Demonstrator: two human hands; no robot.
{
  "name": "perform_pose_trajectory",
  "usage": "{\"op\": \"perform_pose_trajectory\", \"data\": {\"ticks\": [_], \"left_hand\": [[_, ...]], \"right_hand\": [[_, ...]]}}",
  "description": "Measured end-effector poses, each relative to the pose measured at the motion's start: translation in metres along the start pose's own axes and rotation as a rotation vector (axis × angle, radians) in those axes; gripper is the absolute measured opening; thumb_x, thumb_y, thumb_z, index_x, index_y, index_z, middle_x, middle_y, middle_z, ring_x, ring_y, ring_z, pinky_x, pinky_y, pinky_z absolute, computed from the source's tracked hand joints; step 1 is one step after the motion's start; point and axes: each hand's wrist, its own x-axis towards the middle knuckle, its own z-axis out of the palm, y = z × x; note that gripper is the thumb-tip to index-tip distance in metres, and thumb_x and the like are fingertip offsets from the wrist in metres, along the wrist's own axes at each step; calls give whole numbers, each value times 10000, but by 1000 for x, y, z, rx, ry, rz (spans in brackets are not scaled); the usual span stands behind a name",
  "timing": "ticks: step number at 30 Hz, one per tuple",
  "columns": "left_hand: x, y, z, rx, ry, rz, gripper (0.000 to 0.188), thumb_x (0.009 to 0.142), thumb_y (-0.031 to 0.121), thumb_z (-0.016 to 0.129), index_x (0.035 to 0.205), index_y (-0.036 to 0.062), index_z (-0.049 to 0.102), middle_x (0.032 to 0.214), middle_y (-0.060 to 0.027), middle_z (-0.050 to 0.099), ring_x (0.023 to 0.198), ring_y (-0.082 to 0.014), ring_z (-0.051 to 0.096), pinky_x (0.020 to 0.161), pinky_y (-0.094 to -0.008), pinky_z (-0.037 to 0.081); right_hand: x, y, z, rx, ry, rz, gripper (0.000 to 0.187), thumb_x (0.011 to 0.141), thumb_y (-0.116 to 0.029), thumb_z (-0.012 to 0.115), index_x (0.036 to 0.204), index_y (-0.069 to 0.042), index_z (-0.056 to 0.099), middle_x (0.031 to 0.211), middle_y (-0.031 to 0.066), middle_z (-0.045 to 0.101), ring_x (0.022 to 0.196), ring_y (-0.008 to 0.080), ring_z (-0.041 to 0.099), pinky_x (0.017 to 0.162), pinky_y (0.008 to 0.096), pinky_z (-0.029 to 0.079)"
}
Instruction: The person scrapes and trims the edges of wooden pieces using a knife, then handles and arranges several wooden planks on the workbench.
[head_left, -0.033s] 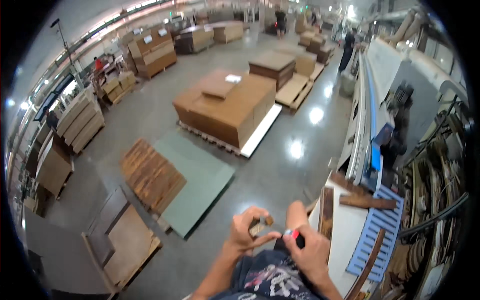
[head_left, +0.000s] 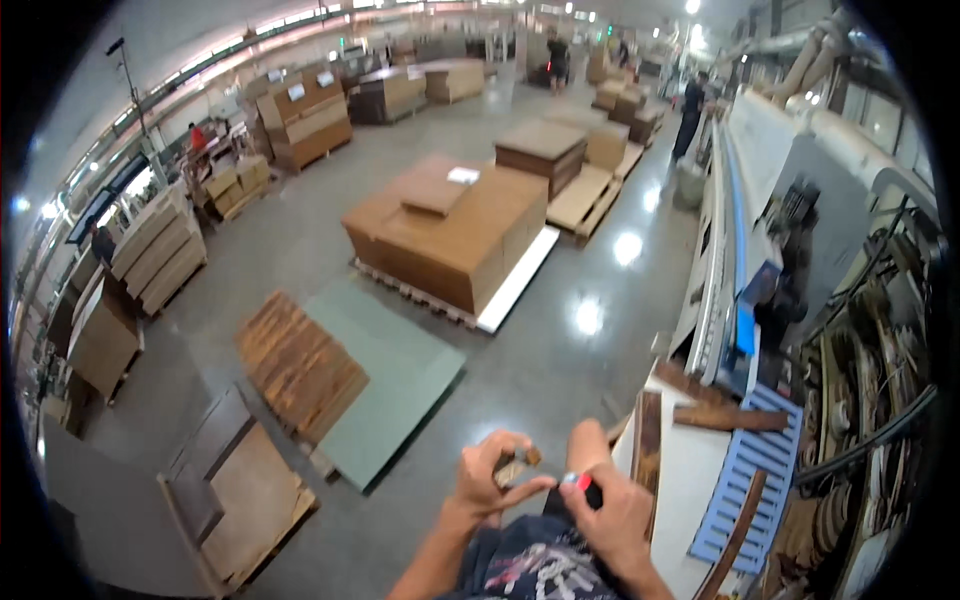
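My left hand is closed in a pinch on a small brown piece of wood with a paler face, held in front of my body. Close beside it, my right hand grips a small red-and-black tool with a silvery end; its kind does not show clearly. The tip of that tool is right by the left thumb, and I cannot tell whether they touch. Part of each held thing is hidden by the fingers.
At my right, a white bench top carries brown wood strips and a blue slotted panel. Beyond runs a long machine. Ahead are a green sheet, dark-streaked wood boards and a brown panel stack. A person stands far off.
My view has tilted slightly, so the floor stacks sit a little lower in it. Both hands keep the same hold and appear slightly lower too.
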Motion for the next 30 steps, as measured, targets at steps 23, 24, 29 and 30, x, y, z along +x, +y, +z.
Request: {"op": "perform_pose_trajectory", "data": {"ticks": [23,24,29,30], "left_hand": [[-54,-12,11,-265,-93,-215,538,672,242,949,1037,8,630,929,-100,710,877,-179,691,787,-310,551],[-59,-18,11,-309,-53,-223,506,695,235,935,1034,10,634,929,-98,709,881,-175,687,791,-308,548],[-69,-27,10,-281,142,-388,215,795,37,789,949,19,639,856,-82,705,756,-127,659,721,-281,545],[-70,-27,9,-300,99,-405,215,795,37,789,949,19,639,856,-82,705,756,-127,659,721,-281,545]], "right_hand": [[-50,48,26,687,-542,246,269,929,-211,727,795,-59,550,655,-35,424,624,89,406,565,271,366],[-54,48,28,683,-544,246,269,929,-211,727,795,-59,550,655,-35,424,624,89,406,565,271,366],[-53,88,47,785,-462,313,341,948,-389,671,1016,-55,664,760,43,650,668,197,624,641,352,509],[-22,76,20,507,-522,619,263,997,-290,614,1074,-38,627,806,7,637,703,143,611,644,321,503]]}}
